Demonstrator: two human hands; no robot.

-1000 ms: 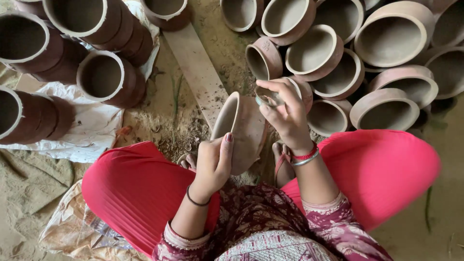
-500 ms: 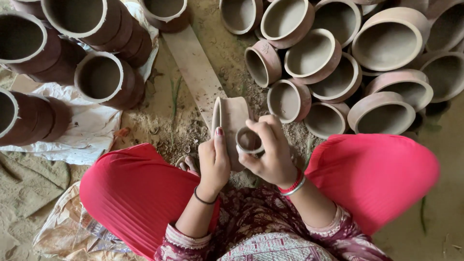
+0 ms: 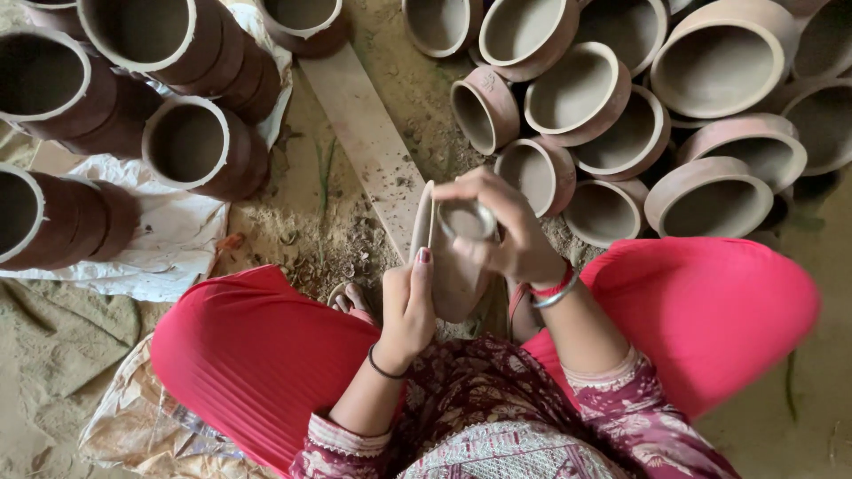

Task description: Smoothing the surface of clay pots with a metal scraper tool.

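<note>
I sit cross-legged in red trousers on sandy ground. My left hand (image 3: 410, 306) grips the side of a tilted unfired clay pot (image 3: 457, 275) held between my knees, thumb along its rim. My right hand (image 3: 506, 232) is above the pot's mouth, its fingers closed around a small round metal-rimmed ring or lid (image 3: 466, 220) at the pot's top edge. Red and silver bangles sit on my right wrist, a dark band on my left.
Several brown clay bowls (image 3: 577, 93) lie piled at the upper right. Taller dark pots (image 3: 197, 146) lie on white sheeting (image 3: 169, 239) at the left. A wooden plank (image 3: 359, 124) runs up the middle. Crumpled plastic (image 3: 124, 417) lies at the lower left.
My right hand has come back from the bowl pile with the small round piece and now holds it over the pot's mouth. My left hand keeps its grip on the pot.
</note>
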